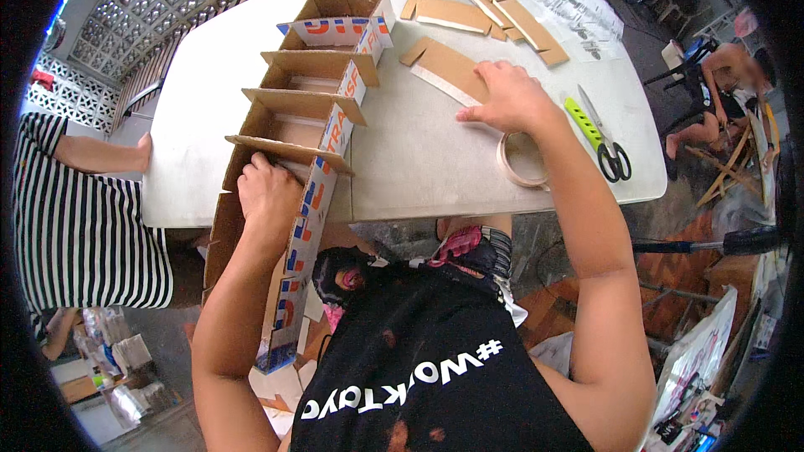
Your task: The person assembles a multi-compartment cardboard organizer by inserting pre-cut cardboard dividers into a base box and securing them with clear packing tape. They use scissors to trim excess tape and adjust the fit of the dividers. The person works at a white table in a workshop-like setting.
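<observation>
Black shirt [419,360] fills six o'clock; beyond it, the table [419,159] carries a slotted cardboard box [314,156] at ten. Inside that, I cannot tell whether the left grip [270,197] grasps anything; at one, the right grip [515,99] spreads, unclenched, by a cardboard strip [448,72].

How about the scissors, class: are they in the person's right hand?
No, the scissors lie on the white table, to the right of the right hand and apart from it.
</observation>
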A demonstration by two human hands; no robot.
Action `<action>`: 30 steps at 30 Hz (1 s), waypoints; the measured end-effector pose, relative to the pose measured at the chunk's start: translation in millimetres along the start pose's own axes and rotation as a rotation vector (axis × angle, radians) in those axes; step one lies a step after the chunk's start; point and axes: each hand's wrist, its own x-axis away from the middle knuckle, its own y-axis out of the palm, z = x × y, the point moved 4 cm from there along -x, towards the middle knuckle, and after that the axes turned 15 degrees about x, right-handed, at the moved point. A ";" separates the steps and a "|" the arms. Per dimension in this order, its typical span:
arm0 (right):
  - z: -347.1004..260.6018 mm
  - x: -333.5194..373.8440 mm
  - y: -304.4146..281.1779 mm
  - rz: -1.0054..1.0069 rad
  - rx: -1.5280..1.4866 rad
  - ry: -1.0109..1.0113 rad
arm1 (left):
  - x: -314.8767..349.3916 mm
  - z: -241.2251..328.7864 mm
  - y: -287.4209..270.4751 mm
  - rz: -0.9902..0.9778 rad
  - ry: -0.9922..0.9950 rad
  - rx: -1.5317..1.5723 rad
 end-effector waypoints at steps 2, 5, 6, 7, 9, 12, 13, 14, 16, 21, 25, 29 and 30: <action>1.1 -1.5 -1.1 -0.002 0.035 0.017 | 1.0 9.5 -8.4 0.018 0.027 0.031; 1.6 -2.7 -0.2 0.002 0.052 0.017 | 16.7 13.5 -22.8 0.107 0.267 0.149; 2.1 -3.3 -0.5 0.004 0.052 0.013 | 22.7 10.6 -21.6 0.196 0.451 0.195; 0.1 -3.2 -0.9 -0.002 0.049 0.005 | 31.2 10.3 -25.7 0.275 0.636 0.240; -2.3 -6.4 -3.7 -0.012 0.043 -0.011 | 36.6 10.0 -28.5 0.221 0.666 0.403; 2.2 -13.1 2.4 -0.016 0.007 -0.014 | 38.3 7.1 -22.1 0.144 0.680 0.473; 3.0 -13.4 2.9 -0.016 0.009 -0.012 | 40.5 10.2 -26.0 0.121 0.683 0.478; 3.6 -13.6 3.3 -0.015 0.010 -0.009 | 42.6 11.9 -30.0 0.099 0.686 0.483; 3.1 -14.5 1.6 -0.032 0.013 0.009 | 45.7 10.0 -34.9 0.033 0.674 0.506; 11.6 -36.5 1.3 -0.215 -0.173 0.070 | 53.3 5.4 -24.1 -0.002 0.623 0.517; 17.2 -52.3 14.9 -0.068 -0.079 0.085 | 55.9 15.4 1.4 0.148 0.541 0.334; 20.3 -52.6 17.0 -0.015 -0.155 0.127 | 54.9 23.8 -7.0 0.145 0.470 0.278; 23.1 -53.0 16.7 -0.040 -0.190 0.137 | 51.4 23.7 -7.5 0.144 0.454 0.293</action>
